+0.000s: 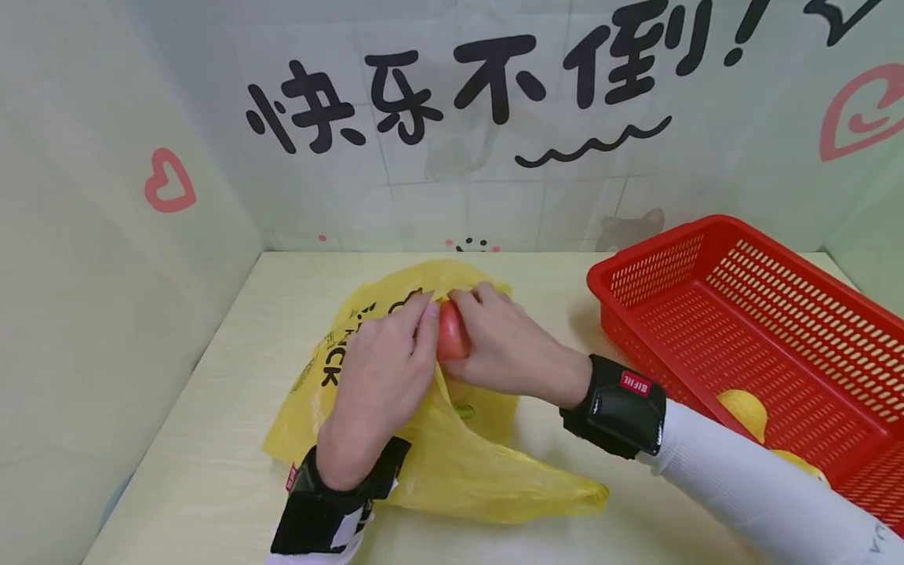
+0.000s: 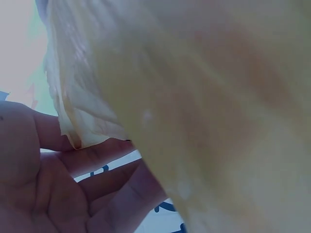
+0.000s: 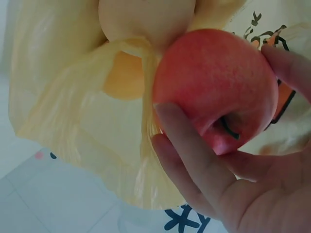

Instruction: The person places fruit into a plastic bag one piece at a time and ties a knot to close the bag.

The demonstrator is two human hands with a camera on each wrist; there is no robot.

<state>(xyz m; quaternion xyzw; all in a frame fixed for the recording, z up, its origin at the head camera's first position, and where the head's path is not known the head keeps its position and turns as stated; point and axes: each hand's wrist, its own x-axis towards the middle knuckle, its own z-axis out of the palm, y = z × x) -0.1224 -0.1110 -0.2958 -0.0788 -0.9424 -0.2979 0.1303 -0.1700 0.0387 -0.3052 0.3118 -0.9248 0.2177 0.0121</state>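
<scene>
A red apple [image 1: 453, 333] with a short green stem is in my right hand [image 1: 497, 337], at the mouth of a yellow plastic bag [image 1: 487, 479]. In the right wrist view, fingers and thumb curl round the apple [image 3: 216, 87]. My left hand [image 1: 388, 361] pinches the bag's edge beside the apple; the left wrist view shows the thin bag [image 2: 194, 121] between its thumb and fingers. Something small and green [image 1: 464, 410] shows in the bag's opening. A rounded pale thing [image 3: 146, 19] and an orange patch [image 3: 125, 77] appear by the bag; I cannot tell what they are.
A red perforated plastic basket [image 1: 636, 329] stands at the right of the pale table [image 1: 212, 408], with yellow fruit [image 1: 745, 412] inside. My right forearm passes over its near edge. A printed white cloth [image 1: 452, 157] hangs behind the table.
</scene>
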